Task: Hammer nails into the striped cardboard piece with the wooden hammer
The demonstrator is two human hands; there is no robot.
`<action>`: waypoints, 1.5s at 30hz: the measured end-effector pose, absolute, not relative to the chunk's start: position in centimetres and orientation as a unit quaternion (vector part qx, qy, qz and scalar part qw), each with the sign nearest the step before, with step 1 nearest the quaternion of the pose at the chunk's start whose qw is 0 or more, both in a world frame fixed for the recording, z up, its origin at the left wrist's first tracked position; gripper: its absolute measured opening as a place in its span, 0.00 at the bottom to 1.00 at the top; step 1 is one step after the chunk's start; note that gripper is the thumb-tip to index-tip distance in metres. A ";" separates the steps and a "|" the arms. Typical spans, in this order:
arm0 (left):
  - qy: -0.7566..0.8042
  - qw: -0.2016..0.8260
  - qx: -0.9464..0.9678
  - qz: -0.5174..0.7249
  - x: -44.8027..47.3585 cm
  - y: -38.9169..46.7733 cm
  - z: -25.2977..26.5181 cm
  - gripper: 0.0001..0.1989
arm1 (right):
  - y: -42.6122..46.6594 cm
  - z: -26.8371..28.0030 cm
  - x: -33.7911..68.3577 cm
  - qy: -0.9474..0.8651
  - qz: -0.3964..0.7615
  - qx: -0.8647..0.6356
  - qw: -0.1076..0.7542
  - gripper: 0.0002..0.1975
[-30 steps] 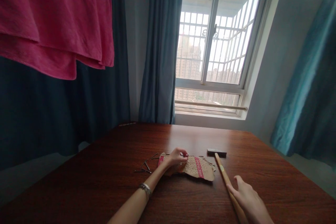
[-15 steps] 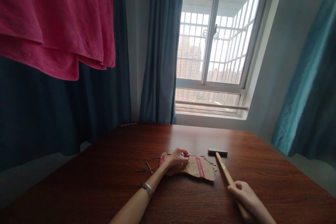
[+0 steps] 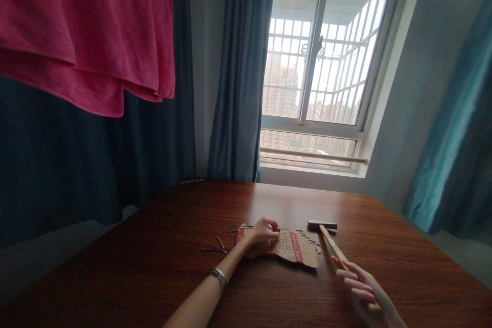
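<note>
My left hand [image 3: 265, 230] is over a brown strip of cardboard [image 3: 286, 246] with pink bands and many small holes. Thumb and forefinger are pinched together on a small dark thing that looks like a nail [image 3: 279, 228]; the fingers hide most of it. On the right, my right hand [image 3: 361, 282] holds a hammer [image 3: 338, 253] by the lower part of its wooden handle, fingers loosely wrapped round it. The dark hammer head points away from me, right of the cardboard, with a shadow just under it. Several loose nails [image 3: 219, 242] lie left of the cardboard.
The brown wooden table [image 3: 154, 277] reaches to the wall below a barred window [image 3: 315, 61]. Blue curtains [image 3: 242, 72] hang at its far and left sides, another curtain at right. A pink cloth [image 3: 88, 36] hangs at upper left.
The fingers of my right hand have shifted on the hammer handle, and the head seems slightly raised. My left hand keeps its pinch over the cardboard. The whole view has shifted a little.
</note>
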State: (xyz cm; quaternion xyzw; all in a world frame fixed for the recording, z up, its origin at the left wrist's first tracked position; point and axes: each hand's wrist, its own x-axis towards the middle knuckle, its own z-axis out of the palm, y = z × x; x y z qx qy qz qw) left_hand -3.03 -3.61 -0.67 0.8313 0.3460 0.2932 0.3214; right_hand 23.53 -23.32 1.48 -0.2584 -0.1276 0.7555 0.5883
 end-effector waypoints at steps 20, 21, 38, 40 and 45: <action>0.350 0.321 0.831 0.288 -3.1 -3.8 -0.2 0.09 | -26.7 6.8 16.1 -0.460 0.550 -0.502 0.484 0.40; 0.349 0.322 0.832 0.288 -3.1 -3.9 -0.2 0.09 | -26.7 6.8 16.0 -0.457 0.557 -0.497 0.483 0.41; 0.365 0.311 0.833 0.277 -3.1 -4.2 0.0 0.09 | -26.2 5.2 14.8 -0.469 0.554 -0.491 0.481 0.43; 0.371 0.311 0.830 0.277 -3.1 -4.2 0.1 0.09 | -26.1 4.9 14.5 -0.464 0.548 -0.493 0.492 0.44; 0.375 0.305 0.834 0.266 -3.1 -4.4 0.4 0.08 | -26.3 5.1 14.0 -0.478 0.515 -0.511 0.495 0.45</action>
